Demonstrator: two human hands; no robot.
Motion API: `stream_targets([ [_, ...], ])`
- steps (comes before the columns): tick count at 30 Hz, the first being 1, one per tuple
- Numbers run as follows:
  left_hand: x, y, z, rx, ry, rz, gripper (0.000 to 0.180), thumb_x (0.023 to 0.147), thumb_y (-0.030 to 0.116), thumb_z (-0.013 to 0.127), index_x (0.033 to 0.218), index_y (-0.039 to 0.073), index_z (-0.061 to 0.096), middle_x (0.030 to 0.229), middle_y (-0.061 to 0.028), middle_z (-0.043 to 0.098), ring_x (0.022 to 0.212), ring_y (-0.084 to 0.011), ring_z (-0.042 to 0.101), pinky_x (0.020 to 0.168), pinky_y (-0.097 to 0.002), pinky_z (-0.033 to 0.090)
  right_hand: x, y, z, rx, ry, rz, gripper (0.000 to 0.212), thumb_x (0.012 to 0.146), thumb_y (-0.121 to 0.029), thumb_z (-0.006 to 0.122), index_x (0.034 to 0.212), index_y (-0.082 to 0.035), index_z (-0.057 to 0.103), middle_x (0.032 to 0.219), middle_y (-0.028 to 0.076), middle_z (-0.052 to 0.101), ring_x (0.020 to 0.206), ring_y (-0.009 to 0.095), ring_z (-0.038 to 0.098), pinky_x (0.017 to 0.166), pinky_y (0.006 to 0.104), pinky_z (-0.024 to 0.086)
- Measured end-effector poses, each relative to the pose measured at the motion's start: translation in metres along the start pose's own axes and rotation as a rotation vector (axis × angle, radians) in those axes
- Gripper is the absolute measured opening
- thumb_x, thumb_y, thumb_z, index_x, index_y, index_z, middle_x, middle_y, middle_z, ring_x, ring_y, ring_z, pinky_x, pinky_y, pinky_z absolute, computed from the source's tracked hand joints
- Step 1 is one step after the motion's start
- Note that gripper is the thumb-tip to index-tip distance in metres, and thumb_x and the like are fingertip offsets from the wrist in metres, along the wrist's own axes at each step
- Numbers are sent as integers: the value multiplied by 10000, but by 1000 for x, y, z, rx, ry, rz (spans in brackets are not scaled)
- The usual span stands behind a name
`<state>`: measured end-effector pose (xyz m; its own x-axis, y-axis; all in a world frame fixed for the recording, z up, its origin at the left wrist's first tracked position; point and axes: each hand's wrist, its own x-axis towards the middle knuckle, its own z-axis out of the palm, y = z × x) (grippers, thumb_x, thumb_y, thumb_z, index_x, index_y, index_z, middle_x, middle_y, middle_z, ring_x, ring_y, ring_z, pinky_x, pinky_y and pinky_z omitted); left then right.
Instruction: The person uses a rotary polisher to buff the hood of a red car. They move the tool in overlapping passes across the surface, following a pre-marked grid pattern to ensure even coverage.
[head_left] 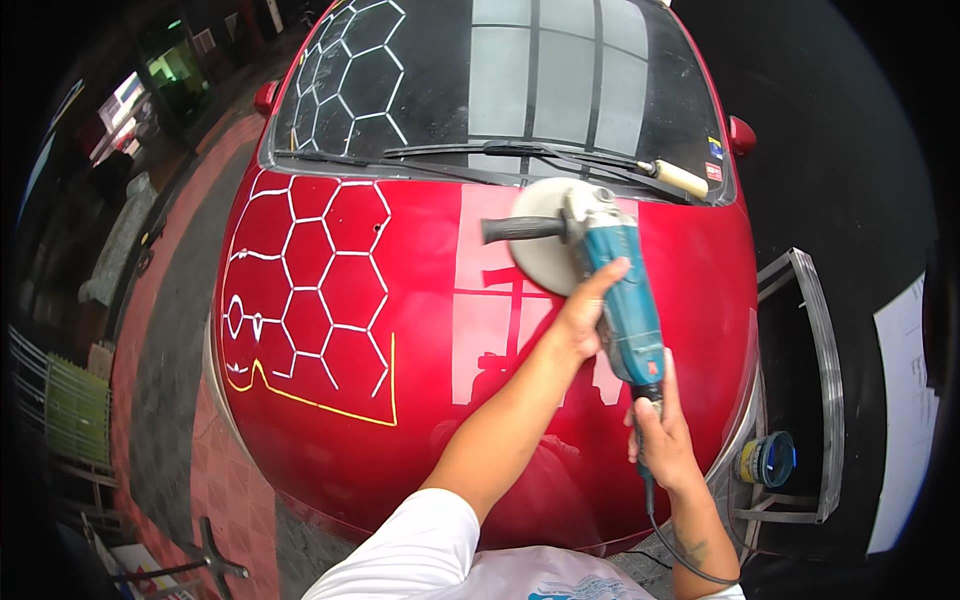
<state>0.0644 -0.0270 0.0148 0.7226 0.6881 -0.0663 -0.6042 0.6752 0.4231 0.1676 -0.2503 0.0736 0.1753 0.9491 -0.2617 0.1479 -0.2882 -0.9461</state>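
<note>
A teal rotary polisher (620,275) rests with its round pale pad (545,190) on the right half of a red car hood (420,460). The pad's edge looks blurred. My left hand (583,312) is wrapped round the tool's body, thumb on top and fingers hidden beneath. At the tail end, my right hand (662,437) grips the polisher near its power cord (652,510). The black side handle (522,229) points left with no hand on it. White and yellow hexagon lines (330,255) cover the hood's left part.
A cream bottle (682,180) lies by the wiper (480,150) at the base of the windshield (440,80). Right of the car stand a metal frame (822,370) and a small bucket (768,460). At lower left is a dark stand (215,560). The cord loops past my right forearm.
</note>
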Motion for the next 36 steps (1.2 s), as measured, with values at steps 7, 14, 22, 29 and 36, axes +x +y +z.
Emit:
stream_targets([
  [7,-22,-14,3,34,100,36,486,961,437,872,1247,101,669,1039,-46,739,897,-186,740,821,-405,644,-17,7,2,65,-61,28,891,1182,-292,514,1797,-205,-125,974,88,611,582,131,593,518,299,540],
  [14,-104,51,-55,45,161,219,667,1005,594,753,1354,36,646,1137,-179,763,1047,-327,778,951,-524,659,-1,-1,68,54,-357,-7,934,1159,-262,559,1801,-181,-114,865,33,587,606,116,573,580,306,523],
  [22,-191,100,-101,-21,-15,532,846,1042,704,614,1511,3,547,1307,-212,688,1231,-380,705,1041,-630,621,24,-14,134,-245,-531,-233,896,1164,-314,565,1800,-111,-32,1152,359,717,1108,487,750,1034,501,539],
  [29,-181,70,-97,-86,21,511,819,1044,680,635,1500,5,552,1335,-224,703,1215,-383,724,1041,-613,625,11,-18,112,-340,-471,-124,895,1159,-292,591,1811,-147,-3,1137,234,724,905,326,749,899,437,588],
  [36,-50,34,-37,-49,39,245,528,947,469,866,1259,103,649,1030,-69,747,906,-210,764,837,-447,663,13,-6,40,-57,-125,-60,861,1166,-251,558,1816,-186,-2,964,65,624,553,112,566,491,285,491],
])
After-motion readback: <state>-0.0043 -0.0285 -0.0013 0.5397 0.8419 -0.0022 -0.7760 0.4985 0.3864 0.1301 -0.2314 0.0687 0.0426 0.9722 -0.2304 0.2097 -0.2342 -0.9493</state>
